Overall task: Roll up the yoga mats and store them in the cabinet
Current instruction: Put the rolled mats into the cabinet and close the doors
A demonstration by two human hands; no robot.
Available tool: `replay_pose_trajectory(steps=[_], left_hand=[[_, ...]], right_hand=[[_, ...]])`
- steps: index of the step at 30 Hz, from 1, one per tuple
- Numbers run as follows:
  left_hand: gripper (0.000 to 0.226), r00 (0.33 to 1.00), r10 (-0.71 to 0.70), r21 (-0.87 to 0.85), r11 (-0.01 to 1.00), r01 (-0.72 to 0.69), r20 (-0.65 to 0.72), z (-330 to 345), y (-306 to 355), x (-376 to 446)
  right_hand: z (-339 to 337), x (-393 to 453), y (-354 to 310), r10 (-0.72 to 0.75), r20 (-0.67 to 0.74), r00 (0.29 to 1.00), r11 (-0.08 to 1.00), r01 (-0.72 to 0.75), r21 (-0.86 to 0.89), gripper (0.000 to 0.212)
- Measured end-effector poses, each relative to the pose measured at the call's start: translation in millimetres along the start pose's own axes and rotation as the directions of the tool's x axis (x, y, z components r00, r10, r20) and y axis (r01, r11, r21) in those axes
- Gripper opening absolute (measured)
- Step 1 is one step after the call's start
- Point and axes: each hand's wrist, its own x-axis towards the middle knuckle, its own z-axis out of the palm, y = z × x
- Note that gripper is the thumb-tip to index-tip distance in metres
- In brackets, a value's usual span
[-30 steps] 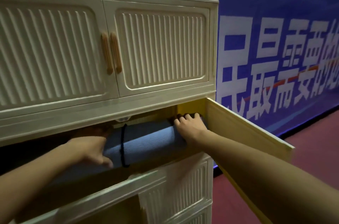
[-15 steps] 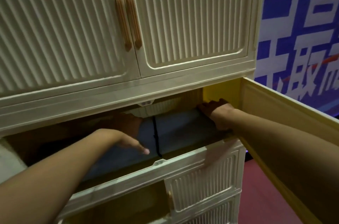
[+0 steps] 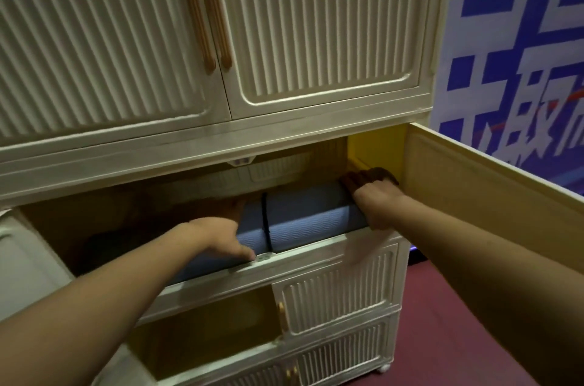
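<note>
A rolled blue-grey yoga mat [image 3: 309, 221], bound by a black strap, lies lengthwise inside the open middle compartment of the cream cabinet [image 3: 284, 139], just behind its front sill. My left hand [image 3: 218, 237] wraps over the mat left of the strap, thumb down by the sill. At the mat's right end my right hand [image 3: 376, 199] curls over the top, its fingers in shadow near the yellow inner wall. The mat's left part is hidden in the dark compartment behind my left forearm.
The compartment's right door [image 3: 493, 196] stands swung open toward me on the right. Closed ribbed upper doors with tan handles [image 3: 208, 22] are above; lower compartments sit below, one open at left [image 3: 202, 332]. A blue banner [image 3: 521, 38] and maroon floor [image 3: 420, 306] lie to the right.
The view has closed in on the cabinet. Both hands stay on the mat, which sits nearer the front sill and shows more of its ribbed surface.
</note>
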Motion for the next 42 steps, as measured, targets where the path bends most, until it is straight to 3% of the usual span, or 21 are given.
replay_pose_trajectory(steps=[3,6,8,10,12,15,16,18,19,20,22,24,26,28,29,32,34,36,39,40,42], left_hand=[[0.076,1.000,0.001,-0.003,1.000,-0.001,-0.031,-5,6,-14],[0.068,0.982,0.076,0.016,0.997,-0.075,-0.171,-7,22,-28],[0.082,0.926,0.196,0.092,0.980,-0.176,-0.323,4,47,-41],[0.092,0.832,0.355,0.141,0.935,-0.327,-0.426,14,83,-63],[0.084,0.741,0.436,0.020,0.868,-0.497,-0.511,15,122,-86],[0.067,0.692,0.383,-0.321,0.680,-0.660,-0.611,5,182,-128],[0.062,0.671,0.370,-0.376,0.611,-0.696,-0.643,2,200,-142],[0.056,0.614,0.329,-0.403,0.523,-0.751,-0.717,0,230,-167],[0.053,0.598,0.292,-0.427,0.480,-0.767,-0.746,2,242,-179],[0.050,0.597,0.246,-0.468,0.425,-0.775,-0.764,4,252,-191],[0.045,0.636,0.185,-0.575,0.293,-0.764,-0.750,11,270,-216],[0.043,0.668,0.152,-0.639,0.204,-0.742,-0.728,20,281,-233],[0.042,0.678,0.120,-0.657,0.175,-0.733,-0.725,26,275,-239],[0.042,0.657,0.134,-0.615,0.253,-0.747,-0.742,26,251,-239],[0.042,0.637,0.156,-0.558,0.356,-0.749,-0.755,27,233,-242],[0.041,0.550,0.215,-0.275,0.688,-0.672,-0.807,32,163,-256],[0.033,0.401,0.209,-0.068,0.815,-0.575,-0.892,43,112,-285],[0.030,0.227,0.090,-0.011,0.912,-0.410,-0.970,63,62,-322],[0.043,0.025,-0.235,-0.237,0.968,-0.085,-0.972,92,-10,-380],[0.052,0.001,-0.369,-0.369,0.930,0.009,-0.930,100,-32,-390],[0.070,0.069,-0.604,-0.591,0.793,0.150,-0.794,115,-69,-394]], right_hand=[[-11,-26,-24,0.037,0.021,0.999,0.940,-0.042,0.339,0.088],[-27,-78,-38,-0.014,-0.266,0.964,0.879,0.138,0.456,0.084],[-37,-117,-37,-0.040,-0.547,0.836,0.881,0.288,0.376,0.066],[-45,-157,-30,0.044,-0.765,0.642,0.869,0.354,0.347,0.050],[-51,-195,-18,0.161,-0.868,0.469,0.869,0.349,0.350,0.045],[-60,-241,9,0.424,-0.859,0.287,0.867,0.146,0.477,0.062],[-59,-252,21,0.549,-0.787,0.282,0.805,0.072,0.588,0.070],[-48,-269,38,0.784,-0.489,0.382,0.534,-0.012,0.846,0.076],[-40,-276,40,0.825,-0.333,0.457,0.387,-0.027,0.922,0.069],[-33,-281,36,0.800,-0.270,0.537,0.328,-0.014,0.944,0.050],[-20,-287,13,0.691,-0.356,0.629,0.425,0.044,0.904,0.020],[-12,-283,-12,0.607,-0.436,0.664,0.503,0.104,0.858,0.010],[-17,-277,-29,0.580,-0.462,0.671,0.512,0.141,0.848,0.019],[-21,-272,-31,0.503,-0.491,0.711,0.478,0.244,0.844,0.047],[-21,-271,-30,0.428,-0.495,0.756,0.462,0.288,0.839,0.067],[-24,-265,-26,0.241,-0.553,0.798,0.668,0.277,0.690,0.106],[-27,-258,-21,0.212,-0.623,0.753,0.771,0.263,0.580,0.114],[-28,-245,-22,0.178,-0.696,0.696,0.811,0.297,0.504,0.118],[-28,-224,-41,0.130,-0.778,0.615,0.848,0.337,0.408,0.106],[-28,-218,-50,0.115,-0.797,0.593,0.855,0.349,0.383,0.102],[-30,-208,-66,0.103,-0.813,0.573,0.856,0.365,0.366,0.097]])
